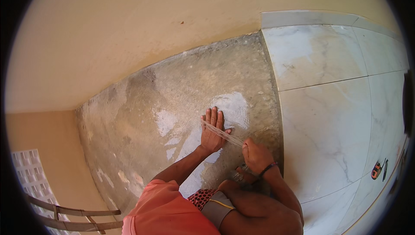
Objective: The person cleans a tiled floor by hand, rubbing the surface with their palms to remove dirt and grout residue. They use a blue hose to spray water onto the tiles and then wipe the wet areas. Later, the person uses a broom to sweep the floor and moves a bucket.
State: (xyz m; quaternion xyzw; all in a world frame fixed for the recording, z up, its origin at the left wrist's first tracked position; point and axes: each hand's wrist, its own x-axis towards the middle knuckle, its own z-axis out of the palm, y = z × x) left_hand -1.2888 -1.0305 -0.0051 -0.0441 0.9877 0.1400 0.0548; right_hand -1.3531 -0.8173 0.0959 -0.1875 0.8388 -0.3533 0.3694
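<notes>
My left hand (213, 134) presses flat against the bare concrete floor (136, 131), palm down, with the fingers slightly apart. Across the back of its fingers runs a thin, translucent strip (223, 133), which looks like twisted clear plastic. My right hand (258, 157), a dark bracelet at its wrist, is closed on the strip's lower right end, just above the floor near the tile edge. The strip's far end lies by the outer finger of my left hand; whether it is fixed there I cannot tell. Wet, shiny patches (231, 107) surround my left hand.
Marble-patterned floor tiles (324, 131) border the concrete on the right, with a tile skirting (308, 19) at the wall. An orange and black tape measure (376, 170) lies on them. A wooden ladder (77, 226) is at lower left. A beige wall (146, 34) rises ahead.
</notes>
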